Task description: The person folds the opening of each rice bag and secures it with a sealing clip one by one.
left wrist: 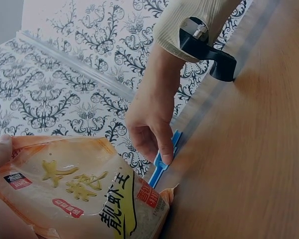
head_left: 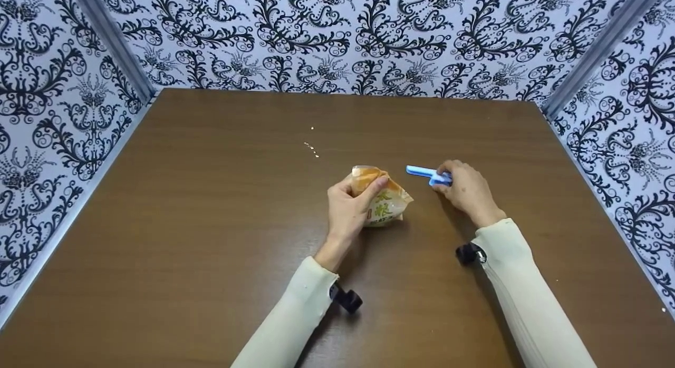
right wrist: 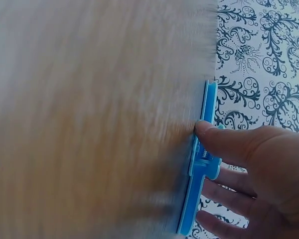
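My left hand (head_left: pixel 345 204) grips the folded orange top of a small plastic rice bag (head_left: pixel 384 209), thumb across the fold. In the left wrist view the rice bag (left wrist: pixel 84 189) shows gold and black lettering on a partly clear front. To its right, my right hand (head_left: pixel 466 189) pinches a blue bag clip (head_left: pixel 422 171) by its middle. In the right wrist view the thumb lies on the near side of the bag clip (right wrist: pixel 193 199), with the other fingers behind it. The clip's bar is close to the tabletop and apart from the bag.
Several small white grains (head_left: pixel 311 146) lie on the brown table (head_left: pixel 211 225) beyond the bag. Patterned walls (head_left: pixel 337 41) with metal edging border the back and sides. A black wrist camera (head_left: pixel 345 298) sits at the left cuff, another camera (head_left: pixel 468 253) at the right.
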### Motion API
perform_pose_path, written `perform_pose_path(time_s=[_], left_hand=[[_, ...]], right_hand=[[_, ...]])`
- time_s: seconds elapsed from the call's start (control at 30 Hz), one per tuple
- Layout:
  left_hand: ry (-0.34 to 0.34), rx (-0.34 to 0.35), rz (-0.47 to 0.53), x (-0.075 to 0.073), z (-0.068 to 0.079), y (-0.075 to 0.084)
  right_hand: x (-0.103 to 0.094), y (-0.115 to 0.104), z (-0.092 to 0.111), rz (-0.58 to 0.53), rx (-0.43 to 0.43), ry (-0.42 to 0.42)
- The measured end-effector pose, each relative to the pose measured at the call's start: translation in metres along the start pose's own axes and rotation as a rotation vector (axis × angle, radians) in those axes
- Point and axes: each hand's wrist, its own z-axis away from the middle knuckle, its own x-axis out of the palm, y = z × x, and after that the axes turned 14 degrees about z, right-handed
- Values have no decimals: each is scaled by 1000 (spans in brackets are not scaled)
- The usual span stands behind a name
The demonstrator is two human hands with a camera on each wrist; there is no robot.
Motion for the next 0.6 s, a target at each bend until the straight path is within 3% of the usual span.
perform_pose_path(time_s=[0.6], left_hand=[[2, -13, 9, 0, 1, -1]], right_hand=[[-7, -7, 2, 121, -18, -1]])
